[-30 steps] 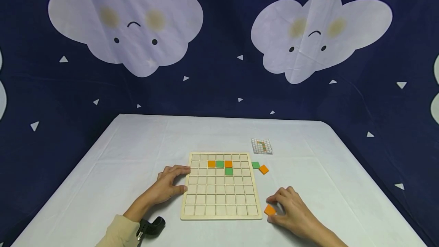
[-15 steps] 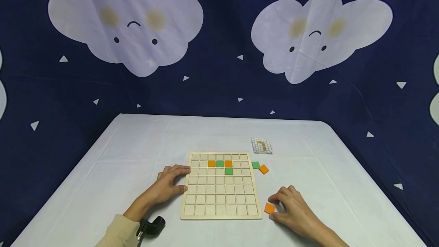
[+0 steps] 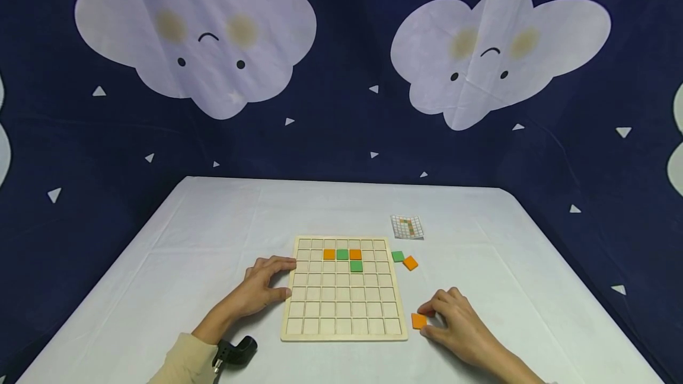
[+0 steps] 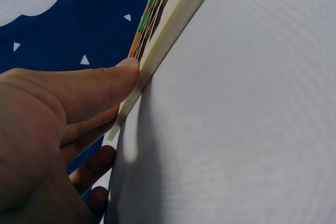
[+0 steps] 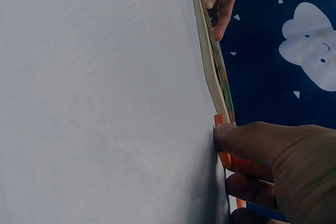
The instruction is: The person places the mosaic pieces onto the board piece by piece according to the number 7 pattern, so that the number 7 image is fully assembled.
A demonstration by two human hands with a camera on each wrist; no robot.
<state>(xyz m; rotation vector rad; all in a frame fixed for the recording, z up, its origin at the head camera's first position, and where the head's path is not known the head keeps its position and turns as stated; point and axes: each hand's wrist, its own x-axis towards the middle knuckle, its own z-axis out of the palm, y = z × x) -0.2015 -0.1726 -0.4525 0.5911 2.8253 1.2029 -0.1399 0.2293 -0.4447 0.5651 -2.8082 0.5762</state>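
Note:
A pale wooden grid board (image 3: 341, 311) lies on the white table. In its upper rows sit orange and green square tiles, among them a green tile (image 3: 356, 266) just below an orange tile (image 3: 355, 254). My left hand (image 3: 261, 289) rests against the board's left edge, thumb and fingertips touching it and spread apart. Right of the board's near corner, my right hand (image 3: 453, 325) pinches a loose orange tile (image 3: 418, 321) between thumb and forefinger. The right wrist view shows that orange tile (image 5: 219, 120) standing out past the thumb; the other fingers are partly hidden.
A loose green tile (image 3: 398, 256) and another orange tile (image 3: 410, 263) lie beside the board's upper right edge. Behind them is a small card (image 3: 407, 227) printed with a coloured grid pattern. A black wrist device (image 3: 237, 352) is by the left sleeve.
My right hand and the orange tile have shifted slightly away from me, and the tile has turned squarer to the board. The left hand and the board have stayed put.

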